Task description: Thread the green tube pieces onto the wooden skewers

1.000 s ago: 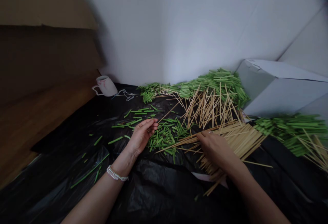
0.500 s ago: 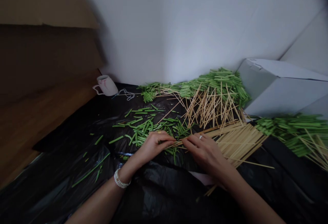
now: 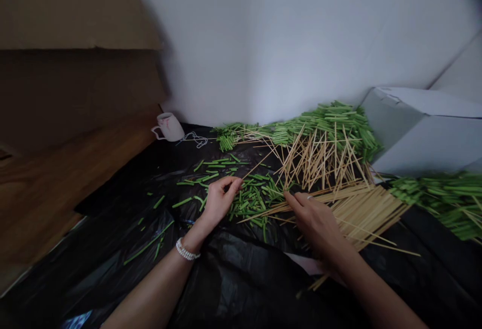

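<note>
My left hand, with a white beaded bracelet at the wrist, is closed in a pinch beside loose cut green stem pieces. What lies between its thumb and finger, if anything, is too small to make out. My right hand, wearing a ring, has its fingers together at the right edge of those pieces; their tips partly hide whatever they grip. Under and beside it lies a thick bundle of thin wooden skewers, a few of which reach left across the pieces. A lone skewer slants beyond my left hand.
Green stems on skewers are piled along the white wall, with another pile at right. A white box stands behind. A mug and white string sit at far left. Black plastic sheeting covers the surface.
My hands, close together on a skewer before, have moved apart. My left hand has lifted off it; several skewers now lie across the green pieces. The view has shifted slightly left.
</note>
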The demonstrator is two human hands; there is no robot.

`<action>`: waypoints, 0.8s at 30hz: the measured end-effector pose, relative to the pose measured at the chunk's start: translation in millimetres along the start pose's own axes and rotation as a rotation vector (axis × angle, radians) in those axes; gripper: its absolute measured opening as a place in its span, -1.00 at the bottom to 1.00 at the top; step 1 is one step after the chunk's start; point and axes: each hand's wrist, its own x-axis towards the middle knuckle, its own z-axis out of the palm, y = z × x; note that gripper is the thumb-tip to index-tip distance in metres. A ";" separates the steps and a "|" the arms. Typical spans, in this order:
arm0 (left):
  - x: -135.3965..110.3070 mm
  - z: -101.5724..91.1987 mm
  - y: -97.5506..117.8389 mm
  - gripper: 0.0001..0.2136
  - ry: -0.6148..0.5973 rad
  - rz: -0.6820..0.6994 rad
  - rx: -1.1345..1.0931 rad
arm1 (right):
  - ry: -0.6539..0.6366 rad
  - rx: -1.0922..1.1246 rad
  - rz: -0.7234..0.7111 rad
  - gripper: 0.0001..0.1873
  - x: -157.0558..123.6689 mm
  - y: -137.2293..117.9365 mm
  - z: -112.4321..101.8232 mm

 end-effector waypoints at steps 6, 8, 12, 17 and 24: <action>-0.2 2.2 -5.9 -0.79 -0.017 -0.009 0.008 | -0.005 0.087 -0.058 -0.50 3.8 -7.8 8.0; -0.9 3.9 -6.6 -0.80 -0.034 -0.003 0.015 | -0.031 0.127 -0.059 -0.56 4.7 -10.5 9.3; -1.9 5.9 -6.4 -0.83 -0.079 0.052 0.050 | -0.122 0.159 -0.034 -0.81 5.4 -11.0 3.4; -1.4 6.7 -6.7 -0.84 -0.085 0.052 0.045 | -0.183 0.163 0.023 -0.61 4.6 -1.1 -5.3; 7.6 -2.0 0.7 -0.86 -0.248 0.083 0.128 | -0.363 0.198 0.063 -0.66 3.5 6.9 -5.7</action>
